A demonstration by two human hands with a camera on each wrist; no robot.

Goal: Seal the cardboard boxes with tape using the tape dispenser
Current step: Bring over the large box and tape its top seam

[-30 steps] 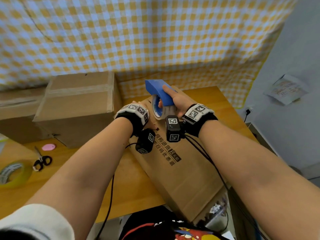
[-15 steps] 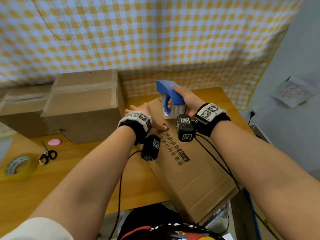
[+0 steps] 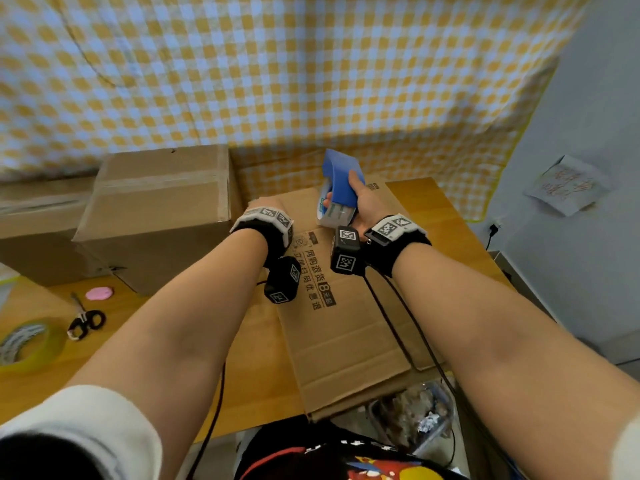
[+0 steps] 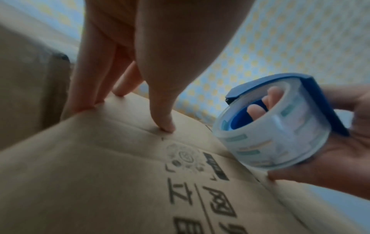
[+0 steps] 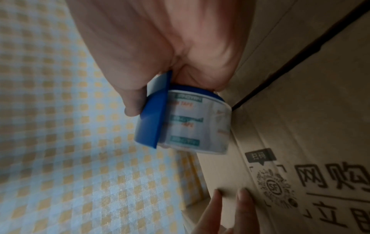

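Right hand (image 3: 360,202) has its grip wrapped round the blue tape dispenser (image 3: 337,188), hovering just above the far end of the printed box (image 3: 346,327) on the tabletop (image 3: 436,209). The seam runs back toward the body. Left hand (image 4: 140,63), fingers straight, presses the flap beside it.

Two boxes (image 3: 162,216) stand left of the printed box (image 3: 346,323), scissors (image 3: 85,320) before them.
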